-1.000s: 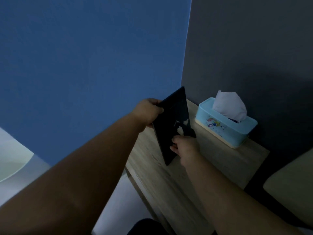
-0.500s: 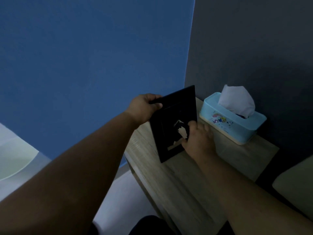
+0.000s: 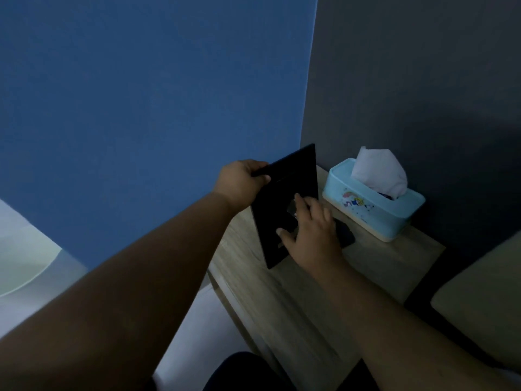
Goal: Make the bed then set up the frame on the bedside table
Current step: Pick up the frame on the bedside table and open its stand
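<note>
Left hand gripping its top corner, a person steadies the black frame on edge on the bedside table, just left of the tissue box. The right hand, at the lower edge a second ago, now lies splayed on its back. A dark flap beside that hand suggests the stand is opening, though dim light hides the hinge.

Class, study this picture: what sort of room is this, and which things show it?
Most likely a bedroom, at the bedside. A small wooden bedside table stands in the wall corner, a blue tissue box sits on it, and a pale cushioned edge, perhaps the bed, lies beside it.
</note>
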Tool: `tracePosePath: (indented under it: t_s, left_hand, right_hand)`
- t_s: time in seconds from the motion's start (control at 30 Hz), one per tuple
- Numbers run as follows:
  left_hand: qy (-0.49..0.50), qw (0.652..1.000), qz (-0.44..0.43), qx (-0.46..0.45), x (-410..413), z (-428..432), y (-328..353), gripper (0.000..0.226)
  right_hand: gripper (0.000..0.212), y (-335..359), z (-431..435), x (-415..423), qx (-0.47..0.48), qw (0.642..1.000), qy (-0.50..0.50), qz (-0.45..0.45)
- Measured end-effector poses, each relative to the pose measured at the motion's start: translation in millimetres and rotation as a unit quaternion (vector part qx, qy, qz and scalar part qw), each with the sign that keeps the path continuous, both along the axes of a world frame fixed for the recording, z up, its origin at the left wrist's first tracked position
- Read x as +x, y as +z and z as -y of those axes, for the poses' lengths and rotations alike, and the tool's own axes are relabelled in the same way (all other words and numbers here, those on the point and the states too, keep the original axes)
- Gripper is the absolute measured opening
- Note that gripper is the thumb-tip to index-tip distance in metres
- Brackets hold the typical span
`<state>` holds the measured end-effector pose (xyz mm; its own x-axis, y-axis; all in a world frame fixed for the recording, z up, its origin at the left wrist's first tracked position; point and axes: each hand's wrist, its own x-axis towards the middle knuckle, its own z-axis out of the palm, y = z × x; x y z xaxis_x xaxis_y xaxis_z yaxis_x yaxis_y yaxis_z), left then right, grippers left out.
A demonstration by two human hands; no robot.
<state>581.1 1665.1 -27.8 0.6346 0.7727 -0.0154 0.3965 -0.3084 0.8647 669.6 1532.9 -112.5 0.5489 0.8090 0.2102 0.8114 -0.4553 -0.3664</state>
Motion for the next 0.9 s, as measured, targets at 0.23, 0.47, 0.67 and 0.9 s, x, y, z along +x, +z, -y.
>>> tracePosePath:
  t_s: [0.23,0.47,0.67,0.9]
  left_hand:
    - [-0.04,0.991,0.063,-0.115,-2,13,7,0.013]
    - [-0.063,0.973,0.076,-0.209,-2,16,11,0.028]
    - [-0.092,0.96,0.083,-0.25,1,19,11,0.052]
    - [-0.104,0.959,0.08,-0.253,5,19,6,0.057]
  right_hand:
    - [0.067,-2,-20,-41,0.09,0.986,0.004,-0.142]
    - [0.055,-7,-14,-47,0.174,0.976,0.006,-0.128]
    - [0.054,-11,-5,-40,0.233,0.96,-0.036,-0.15]
    - [0.049,-3,3,-29,0.352,0.909,-0.072,-0.211]
